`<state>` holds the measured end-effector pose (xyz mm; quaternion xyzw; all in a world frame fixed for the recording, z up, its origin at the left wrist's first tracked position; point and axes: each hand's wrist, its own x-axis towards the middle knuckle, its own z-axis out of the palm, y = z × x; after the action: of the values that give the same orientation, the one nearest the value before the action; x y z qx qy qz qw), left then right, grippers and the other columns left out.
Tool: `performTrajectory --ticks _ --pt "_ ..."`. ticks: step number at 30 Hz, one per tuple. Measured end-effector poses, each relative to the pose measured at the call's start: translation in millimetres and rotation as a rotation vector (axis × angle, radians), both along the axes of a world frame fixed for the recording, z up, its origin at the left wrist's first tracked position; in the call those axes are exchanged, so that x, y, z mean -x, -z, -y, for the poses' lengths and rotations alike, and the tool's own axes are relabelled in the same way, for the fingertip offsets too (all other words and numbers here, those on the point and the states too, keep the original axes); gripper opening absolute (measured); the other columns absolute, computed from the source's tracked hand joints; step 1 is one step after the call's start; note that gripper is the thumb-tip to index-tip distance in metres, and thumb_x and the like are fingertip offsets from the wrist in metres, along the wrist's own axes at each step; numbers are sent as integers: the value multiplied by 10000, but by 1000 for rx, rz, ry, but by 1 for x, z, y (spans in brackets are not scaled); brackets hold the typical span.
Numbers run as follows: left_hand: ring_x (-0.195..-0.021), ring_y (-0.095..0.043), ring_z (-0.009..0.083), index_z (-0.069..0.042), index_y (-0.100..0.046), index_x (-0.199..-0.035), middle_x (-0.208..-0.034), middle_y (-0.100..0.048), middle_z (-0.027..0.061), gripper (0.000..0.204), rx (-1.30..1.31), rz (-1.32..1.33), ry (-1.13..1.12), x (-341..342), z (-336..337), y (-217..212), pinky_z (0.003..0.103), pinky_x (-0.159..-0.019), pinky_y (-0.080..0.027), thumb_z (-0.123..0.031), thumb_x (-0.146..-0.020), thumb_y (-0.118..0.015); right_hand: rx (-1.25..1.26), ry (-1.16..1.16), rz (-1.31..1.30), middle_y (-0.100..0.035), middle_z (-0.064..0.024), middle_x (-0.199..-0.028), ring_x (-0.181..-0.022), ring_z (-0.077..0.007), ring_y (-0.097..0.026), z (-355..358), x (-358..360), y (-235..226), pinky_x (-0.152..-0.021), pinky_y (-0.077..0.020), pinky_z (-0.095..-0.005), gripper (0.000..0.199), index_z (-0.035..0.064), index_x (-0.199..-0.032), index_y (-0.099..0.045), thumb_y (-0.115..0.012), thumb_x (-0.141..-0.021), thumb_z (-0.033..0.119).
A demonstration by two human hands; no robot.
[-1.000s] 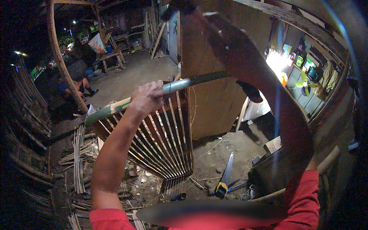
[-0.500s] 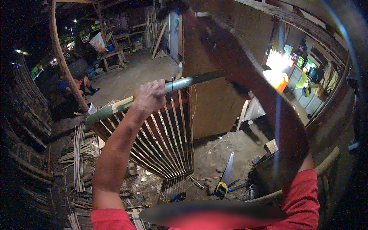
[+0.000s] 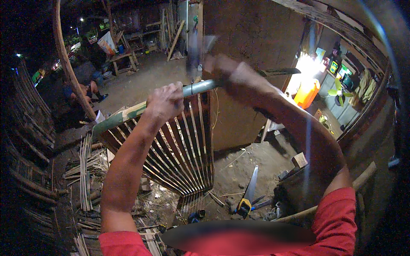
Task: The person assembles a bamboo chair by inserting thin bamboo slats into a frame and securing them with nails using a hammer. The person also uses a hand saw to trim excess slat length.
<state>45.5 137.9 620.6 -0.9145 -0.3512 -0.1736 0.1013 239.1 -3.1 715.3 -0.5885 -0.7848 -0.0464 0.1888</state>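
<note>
My left hand [image 3: 164, 102] is closed around a thick green bamboo pole [image 3: 121, 117], which lies crosswise in front of me. Below the pole hangs a panel of narrow bamboo slats [image 3: 181, 145] with gaps between them. A thin dark tie [image 3: 192, 88] circles the pole just right of my left hand. My right hand [image 3: 224, 70] is smeared by motion at the pole's right part; its fingers, and anything in them, cannot be made out. Beyond my right forearm a dark, tapering length [image 3: 279, 72] sticks out, roughly in line with the pole.
A handsaw [image 3: 250, 194] lies on the dirt floor near a wooden block [image 3: 300, 160]. Split bamboo strips [image 3: 85, 175] are heaped at left. A brown board wall [image 3: 243, 119] stands ahead. Right of it are an orange container [image 3: 306, 94] and a fan [image 3: 338, 91]. A person [image 3: 92, 89] sits far left.
My right hand has come down from high above the pole to near its right part. My left hand keeps its hold, and the pole has shifted slightly.
</note>
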Motion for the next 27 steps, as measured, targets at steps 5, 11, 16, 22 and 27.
performTrajectory --ticks 5,11,16,22,27 --pt "-1004 -691 383 -24 -570 -1096 -1072 -694 226 234 23 8 3 0 1 -4 496 -882 -553 -145 -905 -507 -298 -157 -42 -651 -192 -1096 -1001 -386 -675 -9 -16 3 -825 -550 -494 362 84 -1386 -486 -477 -1040 188" --pt "-1030 -681 387 -18 -575 -1099 -1093 -692 225 234 59 10 -13 0 6 -5 487 -890 -547 -140 -911 -508 105 6 -11 -652 -199 -1038 -969 -371 -681 1 -5 -1 -778 -558 -455 365 85 -1377 -517 -487 -1017 139" --pt "-1013 -684 396 -20 -575 -1097 -1083 -693 226 231 59 -23 -49 -2 7 -9 493 -884 -548 -130 -905 -510 -35 -1 -206 -660 -227 -1043 -943 -375 -687 -4 -10 6 -766 -539 -487 285 56 -1267 -557 -482 -1024 185" --pt "-967 -695 399 -22 -578 -1077 -1044 -698 230 227 9 23 4 -1 1 -1 505 -858 -558 -130 -906 -474 156 113 -13 -693 -179 -1057 -917 -313 -699 -14 -17 15 -743 -555 -409 203 15 -1127 -620 -581 -952 109" --pt "-965 -696 398 -25 -574 -1078 -1037 -697 227 226 -51 48 18 2 -4 5 509 -860 -560 -136 -908 -476 -381 -211 16 -694 -215 -966 -881 -363 -700 -19 -22 8 -740 -541 -462 236 54 -1156 -612 -520 -997 202"
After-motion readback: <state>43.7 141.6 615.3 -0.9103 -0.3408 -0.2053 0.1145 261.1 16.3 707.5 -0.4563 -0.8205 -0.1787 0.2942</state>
